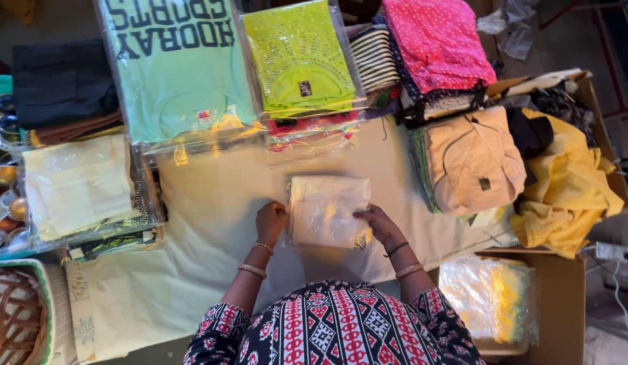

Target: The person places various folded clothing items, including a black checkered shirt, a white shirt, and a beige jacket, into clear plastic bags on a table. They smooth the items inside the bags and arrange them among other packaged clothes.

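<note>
Packets of folded clothing ring the bench (pixel 212 223), and at the middle of its near edge we hold one more: a pale folded garment in a clear plastic bag (pixel 327 211). Our left hand (pixel 271 222) pinches the bag's left edge with fingers closed on it; our right hand (pixel 377 223) presses on its lower right corner, fingers partly curled. The garment sits fully inside the bag and the bag lies flat, so the bagging looks largely done to us; whether the opening is sealed we cannot tell.

Along the far edge lie finished packets: a mint green shirt (pixel 175 67) with dark lettering and a lime green top (pixel 299 57), both in clear bags. At the left edge rests a cream packet (pixel 77 186). Toward the right edge, unbagged garments are piled: a pink dotted cloth (pixel 439 40), a peach piece (pixel 473 162) and a yellow one (pixel 567 192).

A cream cloth covers the bench. A cardboard box (pixel 561 304) with plastic bags stands at the near right corner, a woven basket (pixel 16 318) at the near left.
</note>
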